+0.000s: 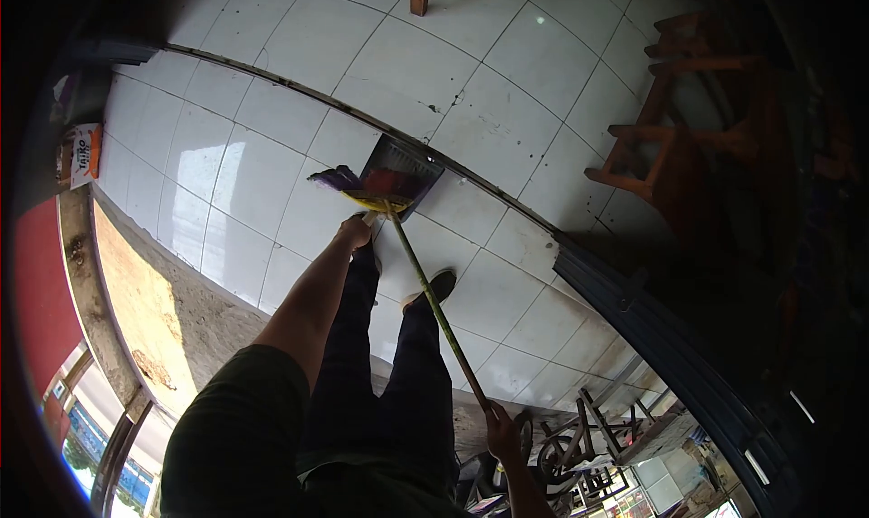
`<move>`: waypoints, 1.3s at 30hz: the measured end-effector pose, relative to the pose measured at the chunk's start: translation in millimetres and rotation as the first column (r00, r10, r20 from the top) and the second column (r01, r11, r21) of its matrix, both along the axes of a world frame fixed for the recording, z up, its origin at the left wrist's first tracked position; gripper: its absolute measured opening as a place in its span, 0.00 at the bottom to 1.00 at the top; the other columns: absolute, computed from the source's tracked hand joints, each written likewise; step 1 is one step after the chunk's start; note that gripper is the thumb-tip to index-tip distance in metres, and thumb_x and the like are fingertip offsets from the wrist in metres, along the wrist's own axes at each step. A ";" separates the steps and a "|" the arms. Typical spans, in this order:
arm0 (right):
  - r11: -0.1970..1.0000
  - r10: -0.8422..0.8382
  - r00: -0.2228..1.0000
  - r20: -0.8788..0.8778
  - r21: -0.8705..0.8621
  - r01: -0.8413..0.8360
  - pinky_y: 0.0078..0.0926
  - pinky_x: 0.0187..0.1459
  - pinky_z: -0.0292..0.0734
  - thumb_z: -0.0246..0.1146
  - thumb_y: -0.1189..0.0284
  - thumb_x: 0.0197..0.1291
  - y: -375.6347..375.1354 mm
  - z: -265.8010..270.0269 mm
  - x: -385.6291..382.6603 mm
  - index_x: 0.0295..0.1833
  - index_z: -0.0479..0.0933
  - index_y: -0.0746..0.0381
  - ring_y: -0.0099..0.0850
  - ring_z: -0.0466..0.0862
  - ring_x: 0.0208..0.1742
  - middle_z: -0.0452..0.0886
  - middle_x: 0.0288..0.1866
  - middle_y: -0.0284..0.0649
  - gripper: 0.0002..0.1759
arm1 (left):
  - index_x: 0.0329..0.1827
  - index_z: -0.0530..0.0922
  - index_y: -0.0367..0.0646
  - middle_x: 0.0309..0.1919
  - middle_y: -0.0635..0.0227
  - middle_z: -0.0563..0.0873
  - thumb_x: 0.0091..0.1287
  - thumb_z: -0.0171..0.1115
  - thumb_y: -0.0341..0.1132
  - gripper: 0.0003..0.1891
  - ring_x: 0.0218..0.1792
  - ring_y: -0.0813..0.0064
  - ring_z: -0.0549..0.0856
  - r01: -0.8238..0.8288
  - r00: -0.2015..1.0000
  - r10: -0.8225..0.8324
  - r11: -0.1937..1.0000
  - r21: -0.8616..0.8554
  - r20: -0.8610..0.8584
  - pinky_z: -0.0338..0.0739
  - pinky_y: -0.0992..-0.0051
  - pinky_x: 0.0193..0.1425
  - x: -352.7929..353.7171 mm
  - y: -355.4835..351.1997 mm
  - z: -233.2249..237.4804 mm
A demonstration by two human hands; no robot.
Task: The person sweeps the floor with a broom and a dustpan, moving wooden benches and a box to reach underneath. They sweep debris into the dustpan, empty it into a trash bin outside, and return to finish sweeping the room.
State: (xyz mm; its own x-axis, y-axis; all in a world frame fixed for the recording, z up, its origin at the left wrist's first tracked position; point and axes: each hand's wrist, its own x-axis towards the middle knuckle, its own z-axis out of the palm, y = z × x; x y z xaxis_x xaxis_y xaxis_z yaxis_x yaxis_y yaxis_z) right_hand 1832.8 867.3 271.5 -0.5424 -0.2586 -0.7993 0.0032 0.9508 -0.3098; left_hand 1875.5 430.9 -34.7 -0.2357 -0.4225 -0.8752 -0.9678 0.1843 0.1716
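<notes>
My right hand (503,434) is closed around the upper part of a long, thin broom stick (434,305). The broom head (385,201) is yellow with purple and reddish bristles, and it lies across a dark ridged dustpan (421,167) on the tiled floor. My left hand (357,232) reaches down low and grips a short pale handle (369,218) beside the broom head, apparently the dustpan's; the join is hidden behind the broom. The dustpan's far edge rests by a dark metal floor track. Bristles cover part of its inside.
A dark floor track (299,88) crosses the white tiles (244,165) diagonally. Wooden stools (665,156) stand at right, near a dark folded shutter (670,364). At left is a white and orange box (86,154). My shoe (442,285) is close to the broom stick.
</notes>
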 end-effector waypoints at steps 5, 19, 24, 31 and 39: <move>0.999 0.001 0.997 -0.079 -0.047 -0.005 0.38 0.32 0.74 0.49 0.62 0.62 6.3 15.0 -11.7 0.53 0.70 0.56 0.47 0.81 0.35 0.79 0.28 0.50 0.17 | 0.40 0.72 0.27 0.23 0.53 0.81 0.57 0.48 0.31 0.14 0.19 0.67 0.82 0.275 0.961 -0.277 0.952 0.131 -0.003 0.78 0.70 0.24 22.6 6.7 6.2; 0.982 -0.185 0.954 -0.234 -0.084 0.170 0.31 0.29 0.70 0.44 0.62 0.64 148.5 -69.5 23.2 0.57 0.67 0.64 0.36 0.78 0.27 0.77 0.29 0.53 0.22 | 0.51 0.62 0.26 0.46 0.39 0.75 0.59 0.48 0.40 0.24 0.50 0.48 0.76 -0.039 0.989 0.030 0.998 0.058 0.144 0.72 0.61 0.53 124.1 116.5 69.4; 0.955 -0.287 0.949 -0.128 0.037 0.294 0.40 0.29 0.71 0.45 0.62 0.64 130.0 -56.1 45.7 0.52 0.69 0.60 0.47 0.80 0.32 0.77 0.29 0.53 0.17 | 0.47 0.63 0.26 0.42 0.36 0.76 0.60 0.49 0.45 0.25 0.46 0.43 0.76 0.037 0.990 -0.046 0.997 0.072 0.136 0.72 0.57 0.50 181.4 119.7 65.1; 0.932 -0.333 0.943 0.013 -0.147 0.332 0.46 0.27 0.70 0.51 0.66 0.60 96.1 -115.7 66.2 0.44 0.63 0.59 0.53 0.78 0.28 0.76 0.22 0.51 0.10 | 0.44 0.65 0.30 0.40 0.38 0.77 0.61 0.49 0.45 0.23 0.45 0.45 0.77 0.130 0.976 -0.144 0.987 0.097 0.164 0.74 0.57 0.46 263.4 75.8 22.9; 0.963 -0.233 0.957 -0.173 0.096 0.252 0.52 0.39 0.71 0.46 0.62 0.61 37.8 -126.5 121.8 0.45 0.68 0.60 0.56 0.76 0.39 0.78 0.34 0.55 0.15 | 0.43 0.68 0.33 0.36 0.48 0.78 0.64 0.46 0.43 0.18 0.38 0.52 0.80 0.297 0.948 -0.303 0.952 0.076 0.100 0.77 0.62 0.42 285.0 16.3 17.3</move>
State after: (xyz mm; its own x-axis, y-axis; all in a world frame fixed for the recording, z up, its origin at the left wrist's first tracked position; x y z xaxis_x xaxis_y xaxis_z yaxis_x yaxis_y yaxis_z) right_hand 1954.6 905.1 145.0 -0.6994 -0.0142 -0.7145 0.1983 0.9567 -0.2131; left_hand 2160.6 447.2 -17.4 -0.2450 -0.2940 -0.9239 -0.8826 0.4619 0.0871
